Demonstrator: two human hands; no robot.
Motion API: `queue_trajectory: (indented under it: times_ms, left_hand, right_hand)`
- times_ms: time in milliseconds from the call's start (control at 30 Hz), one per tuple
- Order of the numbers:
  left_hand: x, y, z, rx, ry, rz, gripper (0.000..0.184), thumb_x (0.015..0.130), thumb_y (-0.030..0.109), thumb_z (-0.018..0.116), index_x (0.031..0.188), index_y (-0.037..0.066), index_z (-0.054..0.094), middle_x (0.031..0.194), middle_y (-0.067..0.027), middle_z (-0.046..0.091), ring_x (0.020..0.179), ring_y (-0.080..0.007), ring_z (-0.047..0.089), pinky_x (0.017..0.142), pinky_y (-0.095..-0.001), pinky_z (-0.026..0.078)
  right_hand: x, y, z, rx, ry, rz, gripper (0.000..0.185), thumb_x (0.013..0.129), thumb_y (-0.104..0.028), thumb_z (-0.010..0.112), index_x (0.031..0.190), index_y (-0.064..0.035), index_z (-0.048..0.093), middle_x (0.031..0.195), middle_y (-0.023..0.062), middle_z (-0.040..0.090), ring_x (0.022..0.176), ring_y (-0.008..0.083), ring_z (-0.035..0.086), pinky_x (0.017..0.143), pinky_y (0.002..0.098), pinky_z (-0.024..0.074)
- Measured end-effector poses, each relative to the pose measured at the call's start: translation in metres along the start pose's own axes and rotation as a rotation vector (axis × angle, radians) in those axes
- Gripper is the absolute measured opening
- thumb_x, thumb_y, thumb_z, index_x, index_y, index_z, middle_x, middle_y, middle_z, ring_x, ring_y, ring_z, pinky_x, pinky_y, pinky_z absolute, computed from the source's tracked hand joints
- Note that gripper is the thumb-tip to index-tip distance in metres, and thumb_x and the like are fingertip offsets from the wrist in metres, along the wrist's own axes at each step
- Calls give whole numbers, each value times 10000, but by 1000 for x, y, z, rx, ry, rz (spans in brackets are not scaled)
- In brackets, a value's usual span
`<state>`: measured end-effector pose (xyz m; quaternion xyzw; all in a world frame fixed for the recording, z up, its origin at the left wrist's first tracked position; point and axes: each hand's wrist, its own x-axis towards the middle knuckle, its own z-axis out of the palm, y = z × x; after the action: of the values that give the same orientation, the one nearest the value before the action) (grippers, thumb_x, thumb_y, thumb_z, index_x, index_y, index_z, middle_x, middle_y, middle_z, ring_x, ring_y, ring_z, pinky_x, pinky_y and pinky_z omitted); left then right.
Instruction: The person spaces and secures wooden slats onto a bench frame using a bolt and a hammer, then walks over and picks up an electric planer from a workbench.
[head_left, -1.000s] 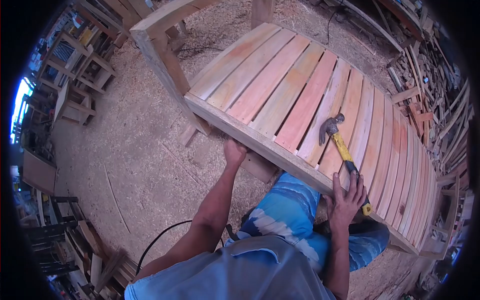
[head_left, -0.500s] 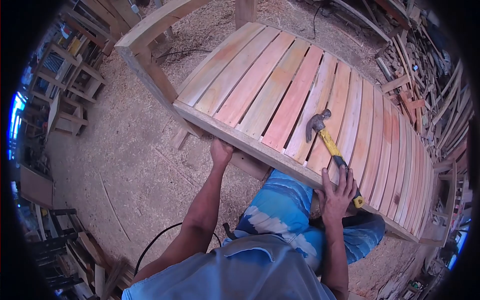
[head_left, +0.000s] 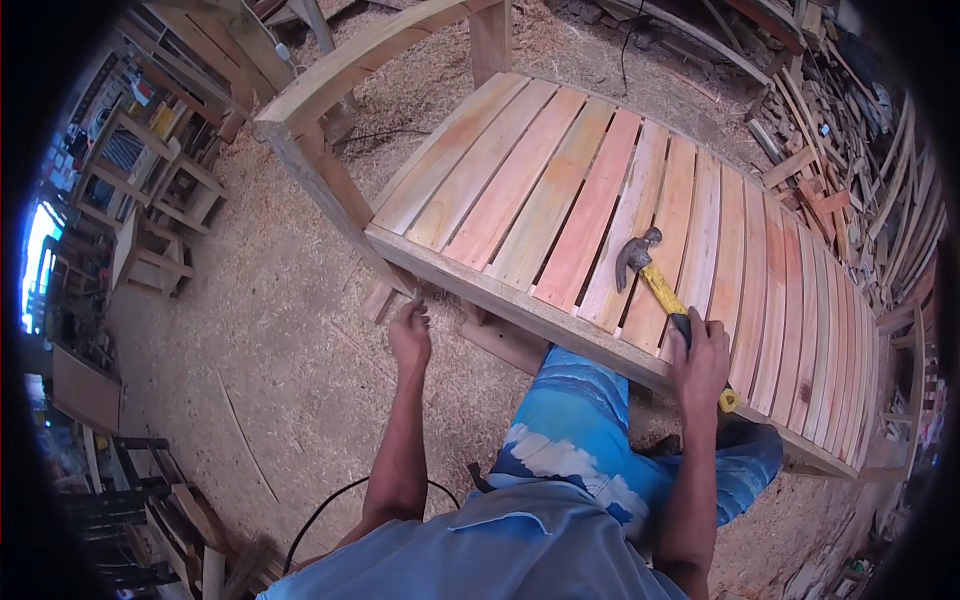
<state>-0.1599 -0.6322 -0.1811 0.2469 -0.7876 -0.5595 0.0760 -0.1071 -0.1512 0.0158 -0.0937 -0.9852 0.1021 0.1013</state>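
Right of centre, the right hand (head_left: 702,360) curls round the hammer (head_left: 660,288), hiding part of its handle on the slatted bench (head_left: 585,240), while left of centre the left hand (head_left: 410,335) hangs half-curled, whether holding anything I can't tell, and the upper-right woodpile (head_left: 830,190) dims towards the edge.

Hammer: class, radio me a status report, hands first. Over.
Right hand on hammer; left hand near frame, contents unclear. Hammer lies on slats. Only right hand covers it.
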Motion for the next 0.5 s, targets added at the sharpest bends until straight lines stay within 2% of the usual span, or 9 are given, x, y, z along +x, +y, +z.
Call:
queue_trajectory:
  times_ms: [67, 167, 267, 300, 333, 367, 433, 467, 500]
  left_hand:
    - [-14, 60, -28, -83, 42, 88, 303, 1130, 1, 530, 1319, -10, 767, 1178, -189, 815, 1005, -210, 770, 901, -367, 622]
    - [-17, 131, -52, -199, 80, 239, 237, 1133, 14, 555, 1243, -20, 763, 1150, -145, 809, 979, -207, 751, 911, -353, 605]
    - [13, 163, -60, -99, -20, 446, 183, 1117, 51, 614, 1192, -17, 765, 1123, -114, 805, 978, -230, 739, 947, -368, 585]
    - [23, 172, -60, -31, -76, 522, 170, 1111, 66, 635, 1180, -13, 768, 1116, -105, 805, 982, -240, 735, 962, -377, 578]
    - [28, 187, -60, 94, -94, 533, 156, 1080, 114, 687, 1152, 15, 784, 1121, -109, 783, 1088, -256, 709, 998, -390, 553]
    - [38, 193, -55, 124, -146, 594, 157, 1073, 116, 692, 1154, 25, 791, 1123, -113, 773, 1105, -259, 694, 997, -389, 549]
    - [61, 195, -46, 187, -249, 711, 161, 1058, 121, 703, 1157, 43, 804, 1126, -121, 752, 1139, -264, 663, 995, -387, 540]
    - [76, 188, -42, 123, -408, 582, 165, 1024, 143, 730, 1144, 65, 813, 1142, -108, 721, 1170, -294, 608, 1039, -420, 510]
    - [82, 185, -40, 204, -417, 640, 169, 1013, 152, 737, 1141, 76, 816, 1140, -103, 717, 1176, -308, 596, 1059, -438, 497]
  right_hand:
    - [11, -4, -6, -33, -23, -31, 482, 1021, -220, 774, 1475, -72, 709, 1240, 206, 670, 1067, 397, 695, 909, 511, 589]
    - [12, -32, -13, 85, 13, -26, 379, 1040, -214, 767, 1351, 2, 740, 1066, 148, 699, 884, 312, 711, 833, 451, 601]
    - [7, -39, -8, 893, -334, 254, 364, 1087, -223, 744, 1360, 16, 707, 876, 62, 652, 728, 180, 671, 696, 359, 577]
    - [-3, -55, -14, 964, -336, 285, 366, 1104, -224, 724, 1386, 6, 687, 846, 39, 632, 707, 146, 649, 661, 333, 556]
    - [-19, -84, -22, 1035, -339, 314, 368, 1121, -224, 705, 1413, -3, 667, 816, 17, 612, 686, 113, 626, 626, 308, 535]
    - [-31, -108, -26, 1108, -343, 342, 371, 1137, -225, 685, 1440, -13, 647, 787, -6, 592, 665, 79, 604, 592, 282, 514]
    - [-44, -132, -21, 1280, -306, 267, 442, 1145, -221, 673, 1536, -36, 582, 789, 3, 591, 620, 88, 583, 552, 286, 499]
    - [-47, -139, -20, 1365, -286, 226, 483, 1149, -220, 667, 1584, -47, 550, 790, 8, 591, 597, 93, 573, 533, 288, 491]
    - [-47, -144, -26, 1345, -283, 231, 518, 1152, -208, 657, 1625, -56, 514, 796, 11, 602, 601, 92, 571, 536, 287, 492]
